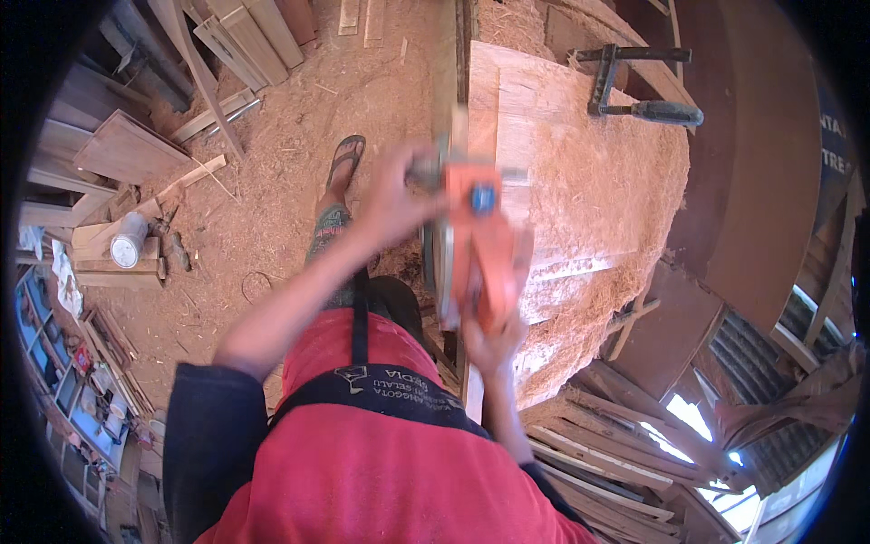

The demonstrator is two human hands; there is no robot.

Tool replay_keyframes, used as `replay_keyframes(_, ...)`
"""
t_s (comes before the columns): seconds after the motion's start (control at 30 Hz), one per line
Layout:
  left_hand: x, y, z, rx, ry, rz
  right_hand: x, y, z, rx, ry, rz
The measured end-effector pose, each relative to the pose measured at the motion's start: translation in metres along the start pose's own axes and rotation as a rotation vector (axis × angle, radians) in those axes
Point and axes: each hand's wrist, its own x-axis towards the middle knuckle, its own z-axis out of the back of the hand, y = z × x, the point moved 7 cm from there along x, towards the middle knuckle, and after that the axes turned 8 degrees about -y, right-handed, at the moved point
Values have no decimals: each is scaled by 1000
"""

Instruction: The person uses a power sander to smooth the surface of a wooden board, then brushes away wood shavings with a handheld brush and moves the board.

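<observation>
Orange power tool (490, 254) lies between left hand (397, 195) ahead and right hand (492, 343) behind, both gripping it.

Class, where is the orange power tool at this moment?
In the head view, the orange power tool is just right of centre, between the left hand and the right hand, below and left of the dark clamp.

A long-handled metal clamp (604, 82) sits on the wooden counter (598, 181), ahead and right of the bulky handheld power tool (494, 258).
</observation>
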Motion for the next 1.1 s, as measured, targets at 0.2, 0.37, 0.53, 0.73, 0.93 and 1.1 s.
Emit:
replay_keyframes(0.2,-73,-9,-3,-105,75,43,-80,-46,17,73,-47,-119)
replay_keyframes(0.37,47,2,2,-179,73,151,35,-2,-14,134,-41,-8)
replay_keyframes(0.53,205,16,3,-115,5,-29,181,56,-47,170,-217,302)
replay_keyframes(0.73,258,18,9,-453,47,-69,222,71,-59,114,-208,281)
replay_keyframes(0.93,19,5,-5,-36,20,-10,12,-5,-5,-69,-60,134)
replay_keyframes(1.1,-72,-13,-1,-85,85,21,-83,-47,15,93,-46,-185)
